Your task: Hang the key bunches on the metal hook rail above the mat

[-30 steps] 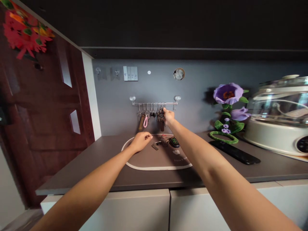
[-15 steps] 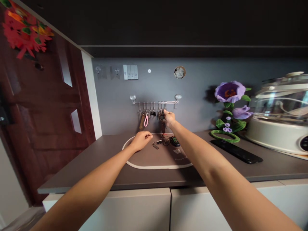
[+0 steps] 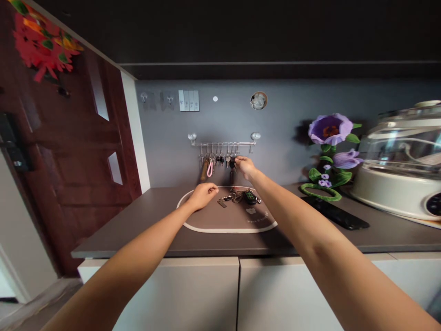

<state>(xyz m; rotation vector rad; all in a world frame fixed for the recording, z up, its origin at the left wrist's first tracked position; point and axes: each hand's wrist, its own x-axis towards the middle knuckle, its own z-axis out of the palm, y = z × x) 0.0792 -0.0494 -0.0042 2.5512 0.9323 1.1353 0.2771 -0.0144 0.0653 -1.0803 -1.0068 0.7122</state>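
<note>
One smooth, dark grey-brown surface (image 3: 120,225), flat. One round-cornered brown mat with pale border (image 3: 220,223), probably laid as protection. One slim, clear rail (image 3: 223,144) on the wall, its hooks likely keeping metal keys (image 3: 228,160) separate. Two bare hands: left hand (image 3: 204,194), fingers curled narrow, nothing visible held; right hand (image 3: 245,166), fingers narrow at a dark key bunch (image 3: 233,163) below the rail's right half, grip unclear. One glossy black oval fob (image 3: 250,197), on the mat. One soft-looking pink loop (image 3: 210,168), hanging.
</note>
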